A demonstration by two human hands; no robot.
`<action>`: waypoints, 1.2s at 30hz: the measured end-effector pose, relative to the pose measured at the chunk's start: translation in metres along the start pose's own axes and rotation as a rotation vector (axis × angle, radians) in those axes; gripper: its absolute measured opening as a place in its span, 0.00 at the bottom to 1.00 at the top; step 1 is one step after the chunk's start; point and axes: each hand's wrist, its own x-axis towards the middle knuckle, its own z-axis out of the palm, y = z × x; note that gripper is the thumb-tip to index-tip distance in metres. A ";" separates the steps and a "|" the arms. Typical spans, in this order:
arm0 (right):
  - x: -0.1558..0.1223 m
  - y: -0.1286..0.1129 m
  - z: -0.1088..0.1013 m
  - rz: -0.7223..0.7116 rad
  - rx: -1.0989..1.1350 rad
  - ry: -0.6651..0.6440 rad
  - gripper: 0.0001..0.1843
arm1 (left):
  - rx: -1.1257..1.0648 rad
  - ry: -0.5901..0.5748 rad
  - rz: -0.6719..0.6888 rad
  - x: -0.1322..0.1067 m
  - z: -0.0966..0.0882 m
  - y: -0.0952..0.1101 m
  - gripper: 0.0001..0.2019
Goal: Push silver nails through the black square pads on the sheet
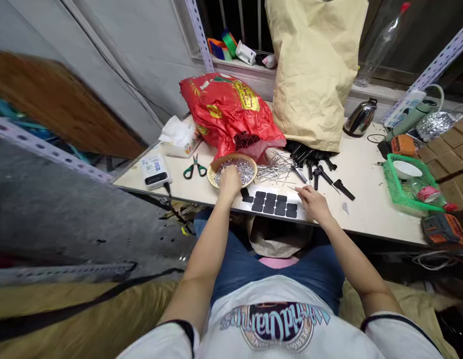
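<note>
My left hand (pixel 230 183) reaches into a round tan bowl (pixel 212 175) filled with small shiny metal pieces (pixel 245 169). Its fingers are drawn together, and the tips are hidden among the pieces. On the right, my right hand (pixel 314 203) pinches what looks like a thin metal rod (pixel 292 188) between thumb and forefinger, over the table's front part. Between the hands lies a white sheet with rows of black rounded pads (pixel 270 203). Behind it is a loose pile of thin metal rods (pixel 275 168). Several black plastic handle-like parts (pixel 317 172) lie just beyond my right hand.
Green-handled scissors (pixel 195 167), a white box-shaped device (pixel 155 171) and tissues (pixel 178 134) are at the left. A red bag (pixel 231 112) and large tan sack (pixel 314 75) stand behind. Rightward are a metal kettle (pixel 360 117) and green basket (pixel 393 187).
</note>
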 end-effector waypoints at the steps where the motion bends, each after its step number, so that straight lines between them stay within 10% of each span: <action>1: 0.003 -0.002 0.001 -0.007 0.004 0.007 0.18 | 0.011 -0.047 0.014 0.002 0.000 -0.002 0.15; 13: 0.021 -0.015 0.009 -0.019 0.089 0.073 0.13 | -0.059 -0.100 0.005 0.012 0.008 -0.014 0.10; 18: 0.023 -0.012 0.014 -0.027 0.126 0.100 0.12 | -0.355 0.160 0.001 0.014 0.013 -0.018 0.07; 21: 0.024 -0.019 0.015 -0.073 0.192 0.137 0.11 | -0.761 0.253 -0.015 0.001 0.013 -0.006 0.06; 27: 0.024 -0.047 0.008 -0.119 0.228 0.182 0.11 | -1.432 -0.010 -0.048 -0.031 0.032 0.041 0.07; 36: 0.020 -0.054 0.005 -0.026 0.131 0.134 0.12 | -1.494 0.034 -0.101 -0.043 0.055 0.059 0.08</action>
